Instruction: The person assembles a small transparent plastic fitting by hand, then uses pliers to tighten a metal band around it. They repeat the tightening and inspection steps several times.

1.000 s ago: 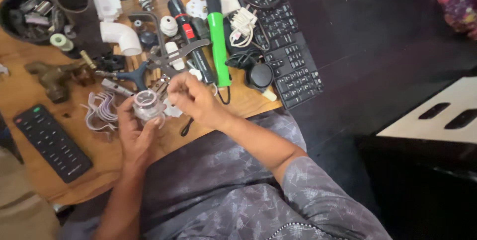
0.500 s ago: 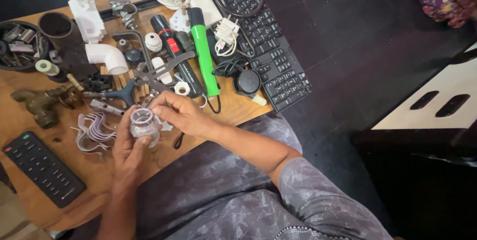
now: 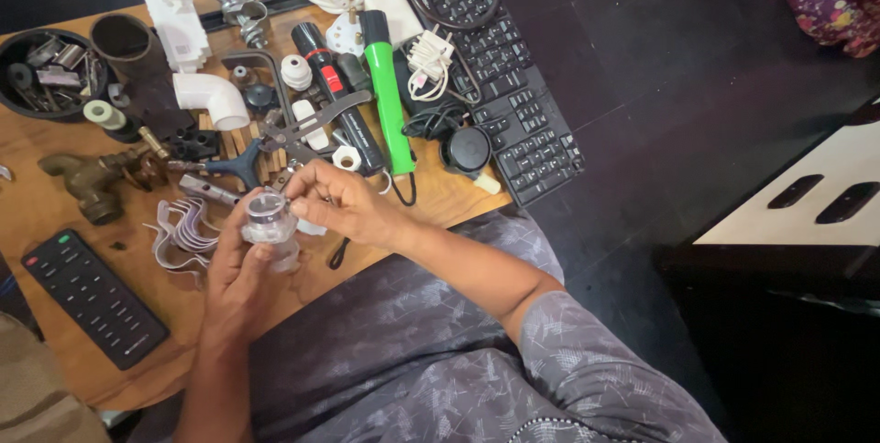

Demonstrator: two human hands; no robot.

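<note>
Left hand (image 3: 240, 269) gripped clear jar (image 3: 267, 220) over tabletop (image 3: 55, 223); right hand (image 3: 341, 206) pinched its top. Twisting step; next needed steady grip.

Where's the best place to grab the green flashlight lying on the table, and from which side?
Grip the green flashlight around the middle of its long round barrel, coming straight down from above. It lies flat, and the black flashlight and the keyboard crowd its sides, so sideways approaches look blocked. Probably avoid the near end, where a cord loop hangs close to the right hand.
</note>
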